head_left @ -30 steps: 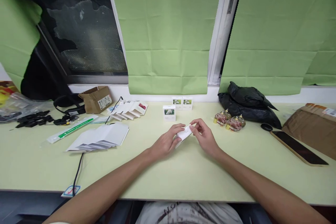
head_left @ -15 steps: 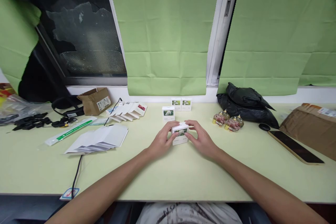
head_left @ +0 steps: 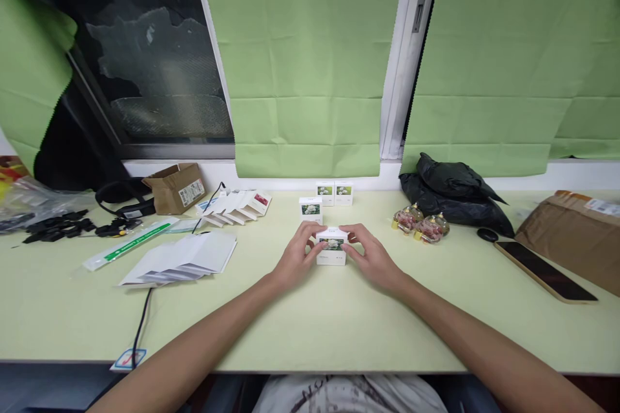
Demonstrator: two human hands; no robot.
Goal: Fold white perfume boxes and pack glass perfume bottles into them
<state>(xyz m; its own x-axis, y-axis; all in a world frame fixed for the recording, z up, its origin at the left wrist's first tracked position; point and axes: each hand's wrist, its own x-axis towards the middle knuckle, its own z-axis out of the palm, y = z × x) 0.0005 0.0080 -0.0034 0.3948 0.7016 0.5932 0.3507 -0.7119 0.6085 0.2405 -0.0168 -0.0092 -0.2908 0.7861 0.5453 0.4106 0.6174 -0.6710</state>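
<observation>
A small white box (head_left: 332, 257) with a picture of white flowers stands upright on the table in front of me. My left hand (head_left: 299, 254) grips its left side, thumb at the front and fingers at the upper back edge. On the opposite side my right hand (head_left: 371, 254) holds the box the same way. Just behind, slightly left, stands a similar white box (head_left: 310, 209). Farther back, two more flower-picture boxes, a left one (head_left: 325, 192) and a right one (head_left: 343, 192), stand side by side near the wall.
Flat folded white cartons (head_left: 184, 257) lie at left, with more cartons (head_left: 239, 205) behind them. An open brown box (head_left: 177, 188) and a green-white packet (head_left: 130, 242) are nearby. At right are wrapped small bottles (head_left: 421, 222), black bags (head_left: 450, 190), a phone (head_left: 545, 270) and a brown parcel (head_left: 574, 235).
The box between my hands has turned slightly, from a small tilt to squarely facing me. My hands keep their places at its sides.
</observation>
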